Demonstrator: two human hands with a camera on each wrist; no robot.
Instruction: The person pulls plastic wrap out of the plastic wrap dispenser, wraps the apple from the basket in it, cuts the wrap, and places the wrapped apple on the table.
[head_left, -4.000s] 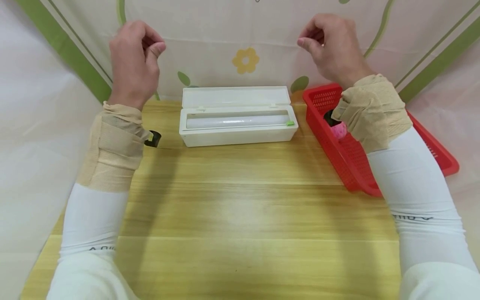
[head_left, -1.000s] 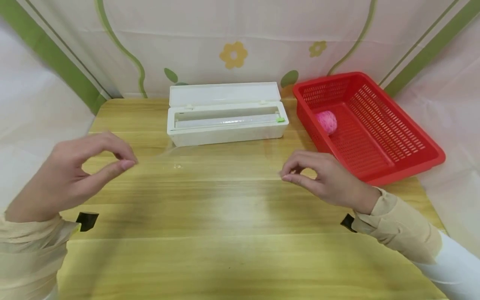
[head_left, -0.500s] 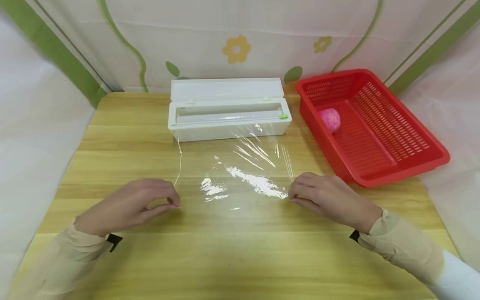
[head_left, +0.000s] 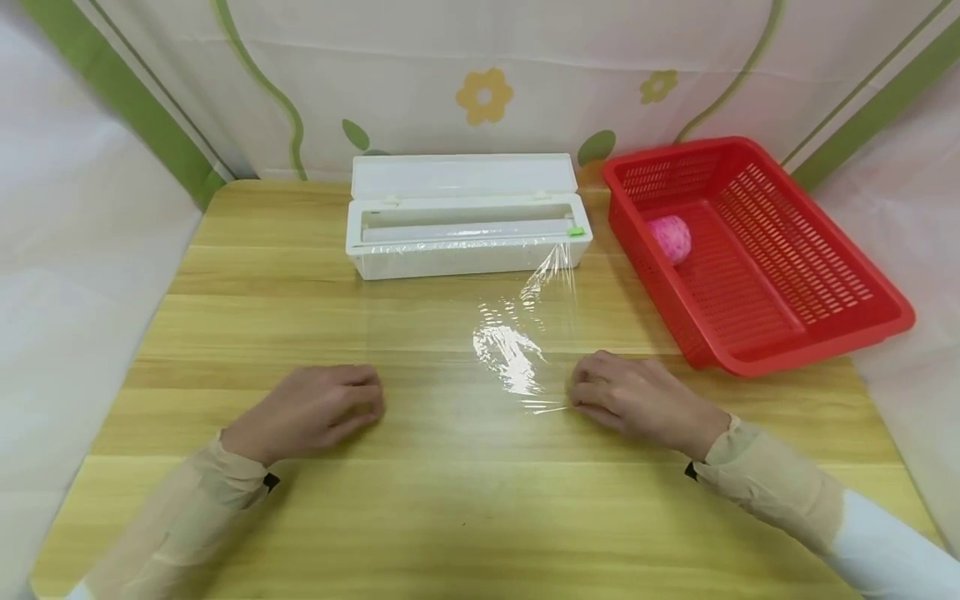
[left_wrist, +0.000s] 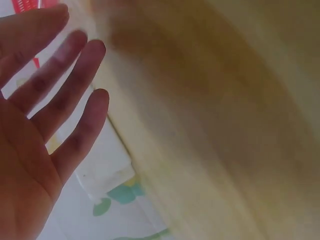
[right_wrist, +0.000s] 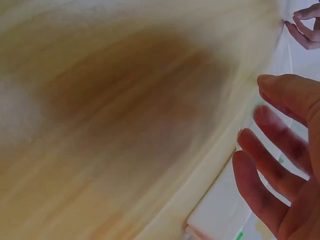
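Note:
A clear sheet of plastic wrap (head_left: 510, 350) stretches over the table from the roll (head_left: 472, 232) in a white dispenser box (head_left: 468, 263), whose lid (head_left: 465, 177) stands raised. My left hand (head_left: 322, 408) pinches the sheet's near left corner; in the right wrist view that left hand (right_wrist: 307, 30) shows thumb and finger meeting at the film's edge. At the near right corner, my right hand (head_left: 637, 404) pinches the film, with short creases running to its fingertips. The other fingers (right_wrist: 270, 160) of the right hand are spread and loosely bent.
On the right stands a red perforated basket (head_left: 720, 360) holding a pink ball-like thing (head_left: 671, 239). A green slider (head_left: 575, 231) sits at the right end of the box's front edge. Behind the wooden table (head_left: 465, 533) hangs a flower-patterned cloth (head_left: 420, 92).
Both hands have come down from raised at the back toward the front, drawing the wrap out of the box. Over the last half second the left hand has shifted slightly right and the sheet lies flatter.

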